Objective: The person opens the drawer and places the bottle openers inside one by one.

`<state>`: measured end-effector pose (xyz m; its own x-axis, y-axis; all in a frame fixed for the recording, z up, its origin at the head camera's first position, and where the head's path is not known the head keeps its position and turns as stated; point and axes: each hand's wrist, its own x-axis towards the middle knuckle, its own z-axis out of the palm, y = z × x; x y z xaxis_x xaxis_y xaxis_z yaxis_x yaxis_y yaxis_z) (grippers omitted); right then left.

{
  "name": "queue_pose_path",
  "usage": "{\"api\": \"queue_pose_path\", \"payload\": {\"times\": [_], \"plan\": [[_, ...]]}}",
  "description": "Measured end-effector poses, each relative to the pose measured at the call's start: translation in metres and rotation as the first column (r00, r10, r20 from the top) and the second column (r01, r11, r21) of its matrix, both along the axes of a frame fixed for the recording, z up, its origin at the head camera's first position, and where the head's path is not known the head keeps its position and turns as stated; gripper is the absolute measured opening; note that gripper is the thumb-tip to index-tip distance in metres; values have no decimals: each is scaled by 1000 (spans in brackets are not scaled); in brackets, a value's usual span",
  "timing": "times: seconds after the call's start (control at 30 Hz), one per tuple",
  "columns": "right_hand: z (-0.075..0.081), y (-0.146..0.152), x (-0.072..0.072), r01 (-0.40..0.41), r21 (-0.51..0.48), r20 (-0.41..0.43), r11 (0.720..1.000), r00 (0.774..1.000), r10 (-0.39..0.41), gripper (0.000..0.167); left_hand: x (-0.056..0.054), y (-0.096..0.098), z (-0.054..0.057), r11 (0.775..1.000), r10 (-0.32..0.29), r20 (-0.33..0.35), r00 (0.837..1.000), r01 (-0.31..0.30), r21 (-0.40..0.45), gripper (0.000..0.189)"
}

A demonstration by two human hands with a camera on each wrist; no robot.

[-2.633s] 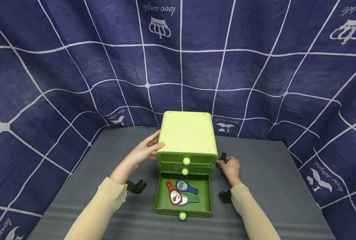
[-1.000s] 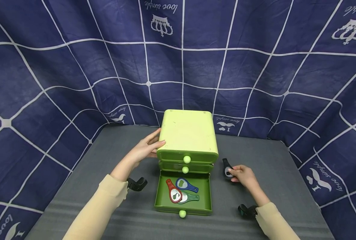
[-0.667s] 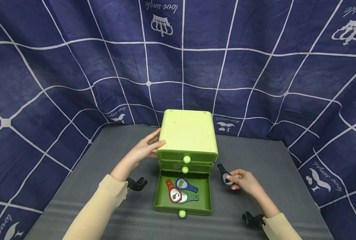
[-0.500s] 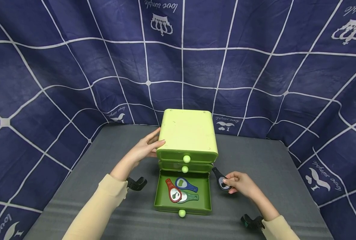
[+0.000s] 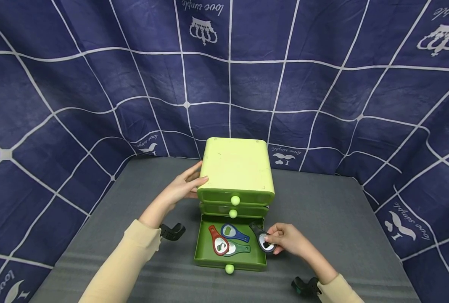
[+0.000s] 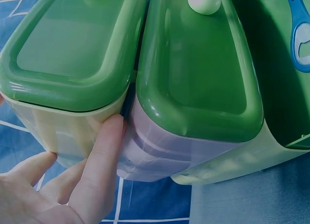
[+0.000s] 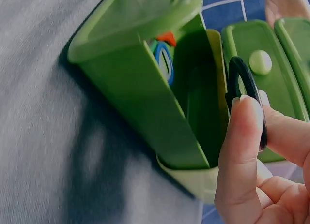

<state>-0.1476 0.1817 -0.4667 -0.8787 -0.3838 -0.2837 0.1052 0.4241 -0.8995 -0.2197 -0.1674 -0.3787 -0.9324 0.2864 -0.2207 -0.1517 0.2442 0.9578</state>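
My right hand [image 5: 288,240] pinches a black bottle opener [image 5: 261,240] by its round head, over the right wall of the pulled-out bottom drawer [image 5: 254,261]. Its handle points into the drawer. A red bottle opener [image 5: 219,242], a blue bottle opener [image 5: 235,232] and a green bottle opener [image 5: 239,249] lie inside, the red one partly over the green. My left hand [image 5: 179,189] rests against the left side of the green mini drawer cabinet [image 5: 237,166], fingers extended and thumb near its top front edge. In the left wrist view, fingertips [image 6: 114,125] touch the cabinet's side.
The top drawer [image 5: 217,197] and the middle drawer [image 5: 213,209] are pushed in, each with a round knob. The cabinet stands on a grey cloth surface [image 5: 330,210]. A blue curtain [image 5: 323,84] with white lines hangs behind and at both sides.
My right hand has carried the black bottle opener from the cabinet's right side, first towards me, then left over the bottom drawer. My left hand has stayed on the cabinet.
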Motion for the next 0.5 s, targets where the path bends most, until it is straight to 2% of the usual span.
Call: {"api": "queue_pose_path", "payload": {"times": [0.27, 0.5], "plan": [[-6, -29, -1, -2, -2, -44, 1000, 999, 2, 24, -1, 0, -1, 1000, 5, 3, 1000, -5, -10, 79], [-12, -55, -2, 11, 78, -121, 997, 993, -2, 20, -1, 0, -1, 1000, 2, -4, 1000, -2, -10, 79]]}}
